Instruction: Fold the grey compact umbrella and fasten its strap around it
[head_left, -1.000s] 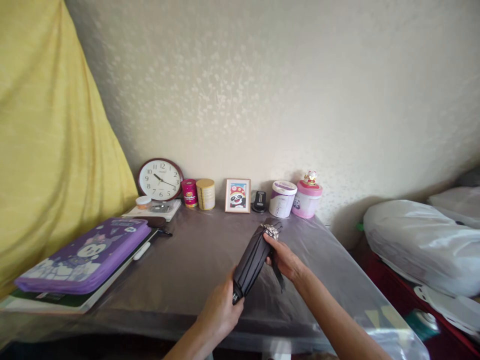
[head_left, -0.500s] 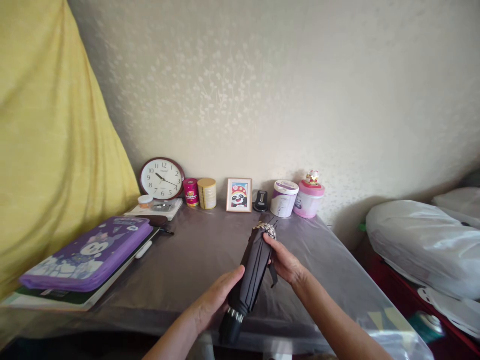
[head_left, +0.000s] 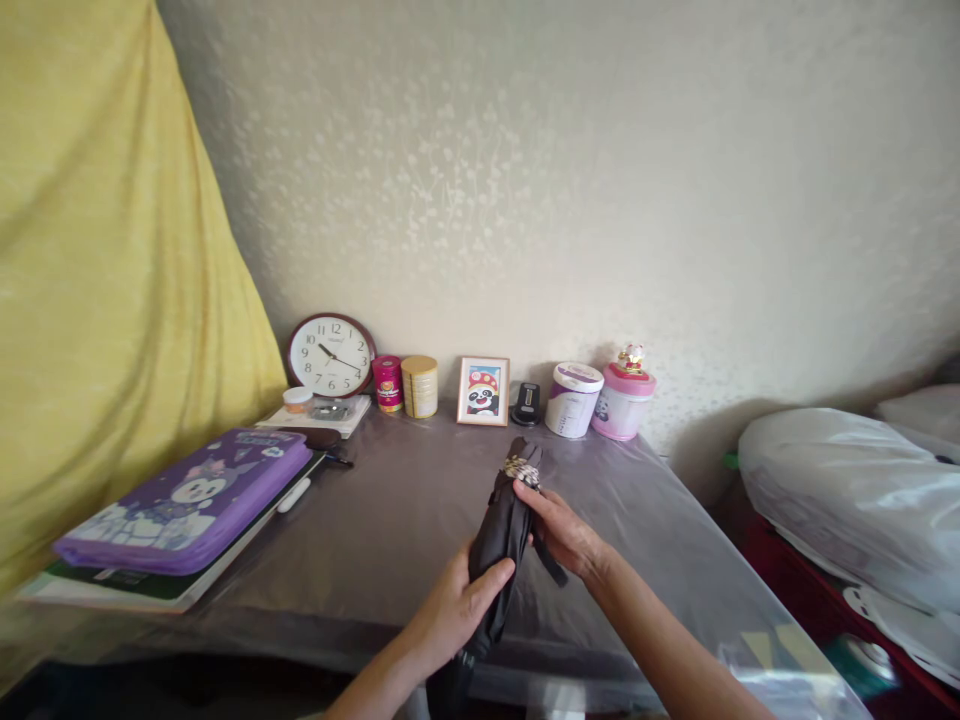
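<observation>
A folded black umbrella [head_left: 501, 530] is held slantwise above the near part of the table, its handle pointing down toward me. My left hand [head_left: 461, 605] is wrapped round its lower middle, thumb lying across the cloth. Higher up, my right hand [head_left: 559, 530] grips it just below a patterned band [head_left: 523, 470], with the thumb on top. A dark strap [head_left: 551, 565] dangles under my right hand. The fingers behind the umbrella are partly hidden.
A grey-covered table [head_left: 360, 540] carries a purple case [head_left: 187, 500] on a stack at left. Along the wall stand a clock [head_left: 331, 355], two cans, a framed panda picture [head_left: 483, 392], a black stapler-like object [head_left: 526, 404] and two tubs. White bags [head_left: 847, 500] lie at right.
My left hand has slid up the umbrella and now wraps further round it. The umbrella has turned about its length, and its strap hangs further right. The view has shifted slightly.
</observation>
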